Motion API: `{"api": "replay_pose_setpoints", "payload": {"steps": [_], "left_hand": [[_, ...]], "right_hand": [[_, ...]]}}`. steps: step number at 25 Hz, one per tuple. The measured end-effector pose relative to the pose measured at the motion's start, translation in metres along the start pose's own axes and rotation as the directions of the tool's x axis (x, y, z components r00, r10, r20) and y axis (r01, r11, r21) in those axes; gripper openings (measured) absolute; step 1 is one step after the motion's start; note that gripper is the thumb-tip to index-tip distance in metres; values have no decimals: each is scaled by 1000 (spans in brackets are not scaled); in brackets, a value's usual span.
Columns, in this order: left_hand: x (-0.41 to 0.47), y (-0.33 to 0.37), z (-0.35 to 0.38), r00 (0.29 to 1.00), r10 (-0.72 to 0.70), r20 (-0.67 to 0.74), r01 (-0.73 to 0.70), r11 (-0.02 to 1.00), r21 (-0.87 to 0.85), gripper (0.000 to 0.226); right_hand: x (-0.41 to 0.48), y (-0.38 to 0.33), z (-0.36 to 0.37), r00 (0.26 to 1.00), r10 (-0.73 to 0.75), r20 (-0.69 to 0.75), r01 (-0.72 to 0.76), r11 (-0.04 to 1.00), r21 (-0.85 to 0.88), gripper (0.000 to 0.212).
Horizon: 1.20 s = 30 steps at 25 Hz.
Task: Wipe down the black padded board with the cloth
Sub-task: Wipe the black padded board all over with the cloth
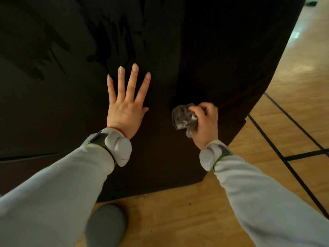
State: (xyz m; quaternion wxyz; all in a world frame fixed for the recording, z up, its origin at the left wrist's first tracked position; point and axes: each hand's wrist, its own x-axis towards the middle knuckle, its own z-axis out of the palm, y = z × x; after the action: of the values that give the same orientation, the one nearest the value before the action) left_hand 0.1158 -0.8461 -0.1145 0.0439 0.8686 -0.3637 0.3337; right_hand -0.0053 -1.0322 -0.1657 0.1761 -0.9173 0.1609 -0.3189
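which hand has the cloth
The right hand, closed around the bunched grey cloth against the black padded board. The left hand holds nothing, lying flat with fingers spread.

No words or numbers to read here.
I find no label, brand or sign on anything in front of me.

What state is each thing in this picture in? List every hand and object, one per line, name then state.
left hand: open, flat on the board, fingers spread
right hand: closed around the cloth
cloth: bunched up, pressed against the board
black padded board: standing on the floor, darker streaks at upper left
grey slipper: on the wooden floor
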Motion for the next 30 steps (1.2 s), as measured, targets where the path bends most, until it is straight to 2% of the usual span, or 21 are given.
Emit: {"api": "replay_pose_setpoints", "payload": {"steps": [2, 7, 10, 12, 14, 15, 16, 18, 21, 25, 30], "left_hand": [[0, 0, 0, 1000, -4, -2, 4, 1000, -2, 103], [0, 4, -1, 1000, 0, -16, 0, 1000, -8, 97], [0, 7, -8, 1000, -16, -3, 16, 1000, -24, 95], [-2, 9, -15, 1000, -24, 14, 24, 999, -30, 94], [-5, 7, -21, 999, -4, 34, 5, 1000, -28, 91], [-7, 5, -27, 999, 14, 36, -13, 1000, -25, 89], [-8, 3, -32, 999, 32, 32, -31, 999, -24, 88], [-4, -1, -43, 1000, 27, 14, -26, 999, -29, 87], [13, -3, -72, 999, -31, -33, 29, 999, -37, 85], [42, -5, -110, 996, -79, -41, 77, 996, -38, 82], [76, -12, -165, 989, -126, -80, 121, 991, -64, 80]], "right_hand": [[6, -5, 2, 1000, 12, -28, -12, 1000, -3, 44], [-9, -5, 21, 984, 119, 132, -114, 993, -43, 45], [-6, -4, 18, 985, 91, 148, -78, 993, -88, 42], [-7, -2, 16, 953, 85, 290, -36, 985, -171, 43], [-6, -3, 13, 875, 147, 462, -41, 972, -232, 42], [-5, -7, 8, 848, 179, 499, -62, 968, -243, 38], [-3, -11, 1, 847, 195, 494, -81, 967, -243, 34], [8, -18, -16, 905, 173, 388, -97, 973, -209, 31], [30, -31, -52, 974, 140, 180, -146, 989, 18, 34], [62, -54, -102, 977, 207, 44, -210, 923, 322, 34], [90, -77, -170, 983, 182, -24, -154, 887, 435, 39]]}}
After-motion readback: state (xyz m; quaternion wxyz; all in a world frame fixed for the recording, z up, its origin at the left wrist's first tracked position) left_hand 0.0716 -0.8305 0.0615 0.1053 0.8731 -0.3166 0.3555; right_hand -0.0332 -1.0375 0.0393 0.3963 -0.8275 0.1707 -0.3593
